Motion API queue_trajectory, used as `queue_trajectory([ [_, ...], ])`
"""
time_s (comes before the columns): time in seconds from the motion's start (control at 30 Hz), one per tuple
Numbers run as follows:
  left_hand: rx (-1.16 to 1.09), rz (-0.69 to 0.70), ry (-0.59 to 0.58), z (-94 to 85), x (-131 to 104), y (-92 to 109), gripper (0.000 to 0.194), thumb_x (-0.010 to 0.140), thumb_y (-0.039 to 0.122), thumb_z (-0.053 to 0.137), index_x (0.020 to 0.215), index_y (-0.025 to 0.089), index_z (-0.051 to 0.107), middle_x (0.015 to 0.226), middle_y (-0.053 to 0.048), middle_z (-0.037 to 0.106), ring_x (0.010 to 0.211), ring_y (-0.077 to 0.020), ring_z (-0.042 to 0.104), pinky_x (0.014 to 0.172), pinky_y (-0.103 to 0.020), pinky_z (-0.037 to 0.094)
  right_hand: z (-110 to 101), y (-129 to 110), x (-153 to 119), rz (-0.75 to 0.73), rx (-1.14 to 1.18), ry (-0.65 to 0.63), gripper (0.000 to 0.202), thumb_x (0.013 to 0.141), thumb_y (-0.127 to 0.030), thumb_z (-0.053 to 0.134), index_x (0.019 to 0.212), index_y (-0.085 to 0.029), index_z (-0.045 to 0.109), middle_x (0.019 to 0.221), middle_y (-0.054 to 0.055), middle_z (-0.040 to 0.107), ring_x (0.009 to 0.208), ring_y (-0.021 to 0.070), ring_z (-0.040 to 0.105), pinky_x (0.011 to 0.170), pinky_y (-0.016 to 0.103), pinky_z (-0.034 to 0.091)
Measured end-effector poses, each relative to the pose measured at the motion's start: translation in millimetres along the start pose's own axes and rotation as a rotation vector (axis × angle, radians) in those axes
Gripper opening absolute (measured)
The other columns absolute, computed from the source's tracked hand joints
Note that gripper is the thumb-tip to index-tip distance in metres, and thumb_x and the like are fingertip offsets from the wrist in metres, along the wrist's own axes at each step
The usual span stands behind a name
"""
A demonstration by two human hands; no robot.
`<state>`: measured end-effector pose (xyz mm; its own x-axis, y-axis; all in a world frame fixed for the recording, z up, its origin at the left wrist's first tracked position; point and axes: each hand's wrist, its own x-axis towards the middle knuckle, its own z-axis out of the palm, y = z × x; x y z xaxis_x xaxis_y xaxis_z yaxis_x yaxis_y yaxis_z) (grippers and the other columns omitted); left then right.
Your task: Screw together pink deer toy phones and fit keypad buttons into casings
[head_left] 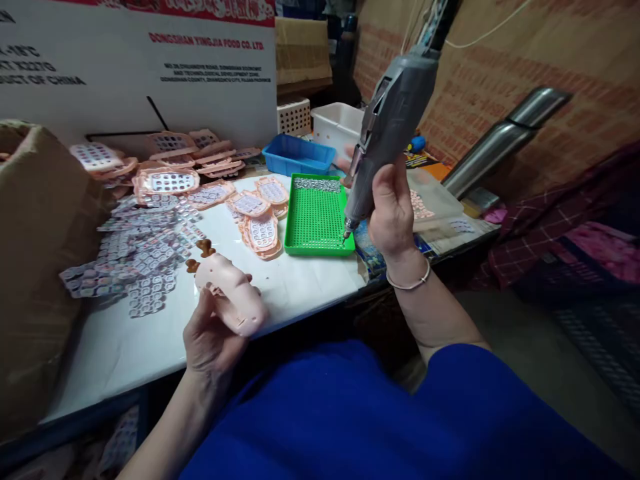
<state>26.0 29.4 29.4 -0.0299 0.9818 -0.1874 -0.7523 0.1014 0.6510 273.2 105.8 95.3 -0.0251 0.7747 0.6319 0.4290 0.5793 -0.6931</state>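
My left hand [213, 340] is closed around a pale pink plastic toy shell [233, 297] with small brown antler-like pieces at its top end. It is held above the table's front edge, with holes showing on the side facing up. My right hand [393, 213] grips a grey electric screwdriver [393, 120], tilted with its bit pointing down. The bit's tip is over the near right corner of a green perforated tray [320, 252]. Small silvery screws [316, 184] lie along the tray's far end, and a few more lie near its front edge.
Pink panels with printed keys [167, 181] are piled behind sheets of small button pieces [150, 250] on the left. A cardboard box [40, 280] borders that side. A blue bin [299, 157] and a white bin [337, 123] stand behind the tray; a steel flask [505, 140] leans at right.
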Motion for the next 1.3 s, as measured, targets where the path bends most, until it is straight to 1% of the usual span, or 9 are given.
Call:
queue_trajectory([
  [0.07,0.006,-0.068,-0.001,7.1,3,-9,0.033,0.064,0.04,0.084,0.089,0.022,0.074,0.087,-0.007,0.077,0.081,-0.0242,0.073,0.073,-0.033,0.062,1,4,5,0.059,0.261,0.006,0.048,0.089,-0.07,0.039,0.116,-0.03,0.046,0.108,0.004,0.064,0.108,0.021,0.066,0.084,0.038,0.057],
  [0.13,0.042,-0.142,-0.025,15.7,5,-18,0.032,0.067,0.037,0.081,0.094,0.021,0.073,0.094,-0.009,0.077,0.088,-0.027,0.073,0.079,-0.038,0.061,4,7,9,0.102,0.441,0.005,0.049,0.077,-0.068,0.061,0.099,-0.027,0.049,0.09,-0.001,0.063,0.083,0.0163,0.07,0.072,0.032,0.058],
  [0.2,0.082,-0.189,-0.048,24.9,8,-26,0.034,0.067,0.033,0.08,0.097,0.021,0.072,0.095,-0.009,0.077,0.088,-0.0271,0.073,0.081,-0.039,0.061,8,11,15,0.158,0.494,-0.057,0.056,0.069,-0.07,0.068,0.096,-0.025,0.05,0.08,-0.003,0.059,0.067,0.0118,0.066,0.061,0.027,0.055],
  [0.3,0.111,-0.235,-0.04,38.0,10,-35,0.037,0.061,0.031,0.083,0.094,0.018,0.071,0.086,-0.007,0.077,0.082,-0.026,0.073,0.075,-0.035,0.062,15,21,20,0.211,0.465,-0.089,0.064,0.068,-0.073,0.066,0.105,-0.023,0.054,0.071,-0.005,0.053,0.055,0.0084,0.056,0.05,0.023,0.047],
  [0.47,0.245,-0.269,-0.027,50.8,12,-41,0.049,0.055,0.025,0.086,0.099,0.015,0.068,0.094,-0.008,0.076,0.074,-0.0257,0.073,0.061,-0.034,0.062,33,34,16,0.224,0.442,-0.028,0.05,0.075,-0.065,0.065,0.104,-0.024,0.057,0.066,-0.006,0.051,0.051,0.009,0.048,0.048,0.026,0.044],
  [0.67,0.334,-0.25,0.018,51.5,11,-44,0.051,0.059,0.026,0.083,0.103,0.013,0.063,0.084,-0.007,0.075,0.076,-0.0273,0.073,0.066,-0.037,0.061,42,42,11,0.217,0.474,0.032,0.048,0.073,-0.065,0.065,0.095,-0.024,0.053,0.07,-0.005,0.051,0.05,0.0084,0.047,0.046,0.026,0.041],
  [0.97,0.378,-0.233,-0.031,53.8,13,-47,0.048,0.064,0.031,0.078,0.104,0.016,0.058,0.072,-0.004,0.073,0.072,-0.027,0.073,0.062,-0.036,0.06,43,42,8,0.243,0.412,0.022,0.052,0.076,-0.068,0.06,0.102,-0.024,0.05,0.066,-0.005,0.045,0.051,0.0101,0.043,0.047,0.026,0.038],
  [1.1,0.385,-0.194,-0.004,55.5,13,-48,0.048,0.063,0.031,0.078,0.102,0.017,0.055,0.073,-0.003,0.072,0.07,-0.0259,0.073,0.062,-0.036,0.06,39,24,14,0.223,0.497,0.056,0.047,0.075,-0.06,0.067,0.102,-0.025,0.053,0.063,-0.006,0.046,0.052,0.0103,0.045,0.05,0.026,0.039],
  [1.3,0.364,-0.171,-0.008,56.7,14,-50,0.049,0.061,0.029,0.078,0.101,0.018,0.051,0.073,0.0,0.07,0.068,-0.0233,0.072,0.064,-0.036,0.06,44,-28,11,0.098,0.711,0.079,0.042,0.078,-0.056,0.066,0.104,-0.025,0.056,0.06,-0.008,0.046,0.049,0.0085,0.045,0.05,0.024,0.043],
])
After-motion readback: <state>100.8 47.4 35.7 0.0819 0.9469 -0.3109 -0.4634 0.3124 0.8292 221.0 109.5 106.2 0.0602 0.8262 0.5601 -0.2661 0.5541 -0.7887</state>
